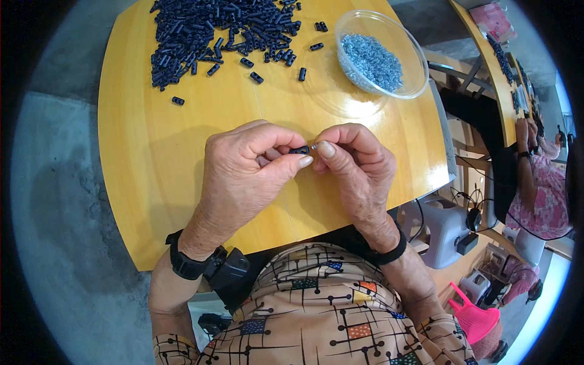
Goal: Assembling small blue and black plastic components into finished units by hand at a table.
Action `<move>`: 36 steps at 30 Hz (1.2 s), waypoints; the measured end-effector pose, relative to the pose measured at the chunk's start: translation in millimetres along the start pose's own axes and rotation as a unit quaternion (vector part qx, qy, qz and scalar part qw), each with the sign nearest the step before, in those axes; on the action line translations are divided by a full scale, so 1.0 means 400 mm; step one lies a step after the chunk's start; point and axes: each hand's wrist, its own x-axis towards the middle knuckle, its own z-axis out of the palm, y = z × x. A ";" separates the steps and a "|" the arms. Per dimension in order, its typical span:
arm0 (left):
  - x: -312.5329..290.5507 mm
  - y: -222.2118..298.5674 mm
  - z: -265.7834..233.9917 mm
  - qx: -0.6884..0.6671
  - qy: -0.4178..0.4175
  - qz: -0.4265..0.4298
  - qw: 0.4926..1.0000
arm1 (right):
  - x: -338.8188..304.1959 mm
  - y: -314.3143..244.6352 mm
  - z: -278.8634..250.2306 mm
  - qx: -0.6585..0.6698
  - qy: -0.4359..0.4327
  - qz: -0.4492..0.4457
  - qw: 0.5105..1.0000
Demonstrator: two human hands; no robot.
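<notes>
The left hand pinches a dark part, likely to steady it. The right hand pinches a silvery piece at its end.

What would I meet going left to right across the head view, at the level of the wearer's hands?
Left hand → dark plastic piece → tiny silvery part → right hand → co-worker's dark trouser leg → co-worker's pink patterned clothing.
</notes>
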 end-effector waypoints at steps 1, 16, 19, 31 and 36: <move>0.000 0.001 0.000 0.001 0.000 0.008 1.000 | 0.000 -0.003 0.001 0.000 0.000 0.000 1.000; -0.002 0.000 0.002 0.017 0.031 0.053 0.998 | 0.000 0.008 0.009 -0.053 0.015 -0.008 0.998; -0.001 0.000 0.000 0.062 0.034 0.080 0.994 | 0.000 0.013 0.011 -0.097 0.016 -0.037 0.994; 0.001 -0.007 -0.006 0.151 0.042 0.159 0.975 | 0.004 0.016 0.013 -0.169 0.007 -0.053 0.984; 0.003 -0.009 -0.015 0.158 0.026 0.160 0.974 | 0.008 0.012 0.005 -0.146 -0.023 -0.034 0.989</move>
